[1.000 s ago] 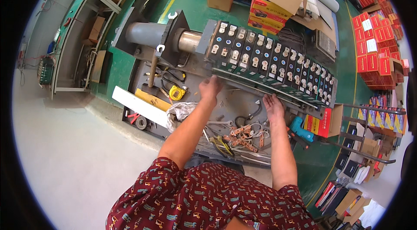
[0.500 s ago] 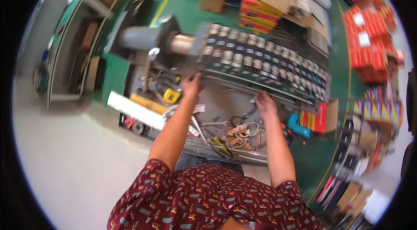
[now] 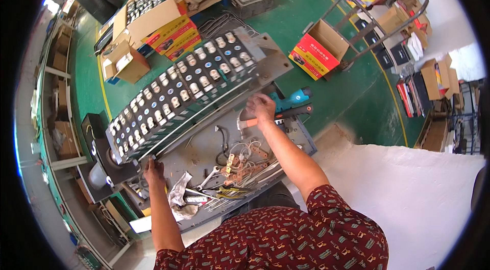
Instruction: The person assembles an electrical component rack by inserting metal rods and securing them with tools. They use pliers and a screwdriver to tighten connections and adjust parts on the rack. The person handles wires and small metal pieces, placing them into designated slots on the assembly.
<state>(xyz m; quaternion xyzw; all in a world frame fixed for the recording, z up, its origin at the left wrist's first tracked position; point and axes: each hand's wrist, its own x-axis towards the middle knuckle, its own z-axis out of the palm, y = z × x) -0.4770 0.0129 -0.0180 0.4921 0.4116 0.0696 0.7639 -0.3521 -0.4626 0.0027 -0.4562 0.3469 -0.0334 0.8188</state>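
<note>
A long row of black battery cells point(image 3: 173, 101) with silver terminal tabs lies diagonally across the grey workbench point(image 3: 191, 160). Metal rods point(image 3: 204, 109) run along its near side. At the row's left end, by the near rod's tip, is my left hand point(image 3: 154, 172); its fingers are bent together, and whatever they hold is hidden. My right hand point(image 3: 262, 106) hovers beside the row's right end plate point(image 3: 270, 60), fingers loosely curled and apart, with nothing seen in them. Below it lies a hammer point(image 3: 278, 116) with an orange-and-black handle, beside a teal power tool point(image 3: 293, 97).
On the bench lie a wrench point(image 3: 209, 177), pliers point(image 3: 224, 192), orange strips with white wires point(image 3: 242, 168) and crumpled wrapping point(image 3: 179, 191). Beyond stand a carton of cells point(image 3: 150, 4), a red-yellow box point(image 3: 319, 50) and a hand truck point(image 3: 377, 30).
The view has swung round, so the row of cells now slants up to the right. My hands are farther apart, the left at the row's left end and the right near its right end.
</note>
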